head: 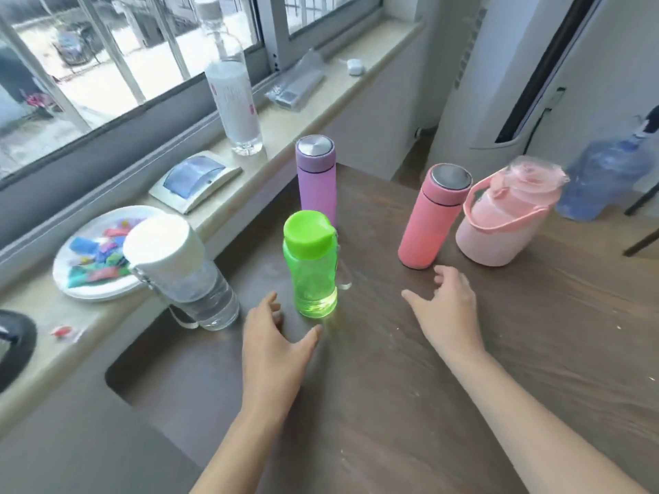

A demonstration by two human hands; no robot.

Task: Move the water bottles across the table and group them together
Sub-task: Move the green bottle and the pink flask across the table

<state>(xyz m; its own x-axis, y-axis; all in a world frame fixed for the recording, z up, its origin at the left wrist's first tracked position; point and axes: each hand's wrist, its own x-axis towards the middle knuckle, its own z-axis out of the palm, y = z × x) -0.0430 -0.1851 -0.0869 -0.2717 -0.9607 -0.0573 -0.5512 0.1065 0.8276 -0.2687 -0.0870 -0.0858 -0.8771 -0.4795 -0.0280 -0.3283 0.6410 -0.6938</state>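
Observation:
Five bottles stand on the dark wooden table (410,386). A clear bottle with a white cap (182,276) is at the left edge. A green bottle (312,265) stands in the middle, with a purple flask (316,180) behind it. A pink flask (431,219) and a pale pink jug with a handle (502,215) stand to the right. My left hand (274,345) is open just below and left of the green bottle, not touching it. My right hand (445,308) is open in front of the pink flask, fingers spread, holding nothing.
A stone windowsill (117,326) runs along the left with a tall clear bottle (233,87), a white plate of coloured pieces (96,254), a flat package (194,180) and a wrapped item (296,87). A large blue water jug (602,176) stands on the floor at right.

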